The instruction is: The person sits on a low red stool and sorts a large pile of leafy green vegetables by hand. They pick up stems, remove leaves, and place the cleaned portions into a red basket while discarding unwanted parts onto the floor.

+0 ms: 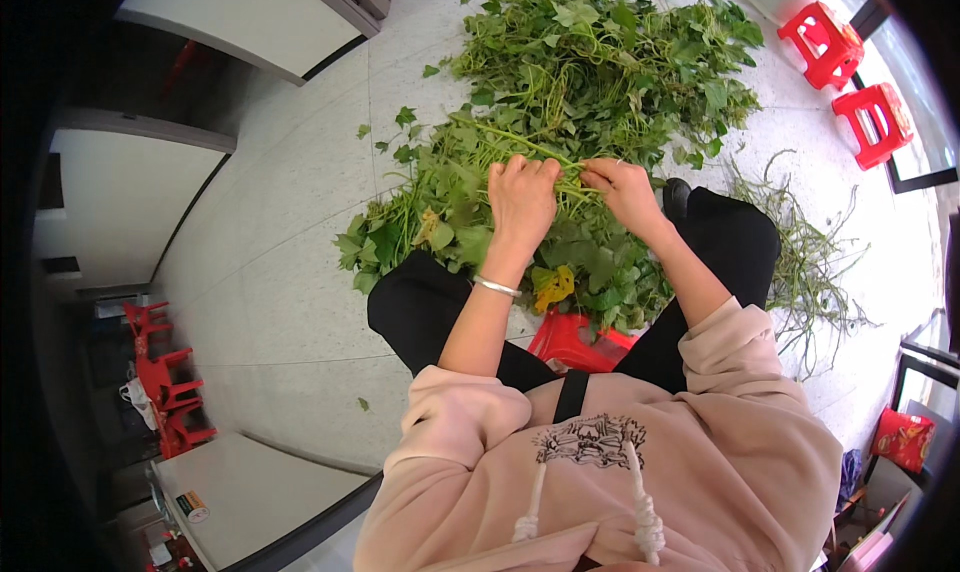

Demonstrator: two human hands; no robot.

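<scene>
A long green leafy stem (515,140) stretches between my two hands over a big heap of leafy green vines (610,67). My left hand (523,200), with a silver bangle at its wrist, is closed around the stem, its fingers curled and their tips hidden. To its right my right hand (628,194) pinches the stem's end between thumb and forefinger; a ring shows on one finger. Below the hands, broad leaves lie between my knees, with a yellowed leaf (553,286) among them.
Thin bare stems (800,262) lie in a loose pile beyond my right knee. A red plastic thing (568,340) shows between my thighs. Two red stools (822,44) stand at the far right. Red chairs (165,377) and a white counter (270,492) are on the left.
</scene>
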